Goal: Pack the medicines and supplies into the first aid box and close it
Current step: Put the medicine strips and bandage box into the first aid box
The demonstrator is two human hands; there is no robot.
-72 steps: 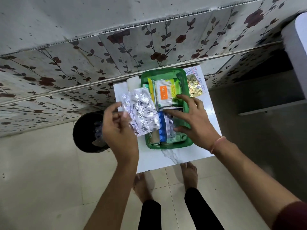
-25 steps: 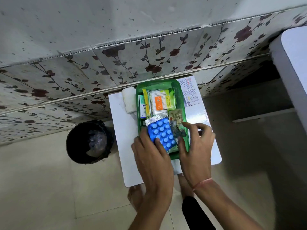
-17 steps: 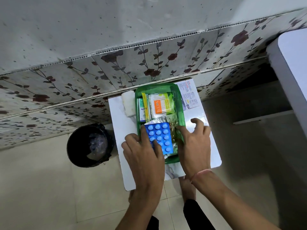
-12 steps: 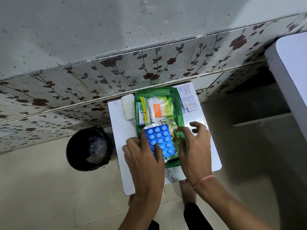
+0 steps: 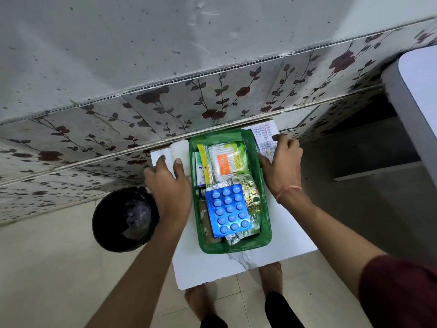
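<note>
The open green first aid box [image 5: 266, 223] stands on a small white table [image 5: 212, 268]. Inside lie a blue pill strip [image 5: 228, 210], a gold pill strip [image 5: 251, 195], a cotton swab pack [image 5: 227, 163], silver foil strips and small cartons. My left hand [image 5: 171, 188] is left of the box, thumb and forefinger closing round the near end of a white roll [image 5: 182, 147]. My right hand [image 5: 282, 162] is right of the box and rests on a printed leaflet [image 5: 263, 133], partly covering it.
A black bin [image 5: 123, 218] stands on the floor to the left of the table. The flowered wall panel [image 5: 212, 102] runs right behind the table. A grey-white counter edge [image 5: 416, 102] juts in at right. My bare feet are under the table's front edge.
Both hands have left the pill strips in the box and moved outward and back: the left onto the white roll, the right onto the leaflet. The blue strip now lies flat in the box.
</note>
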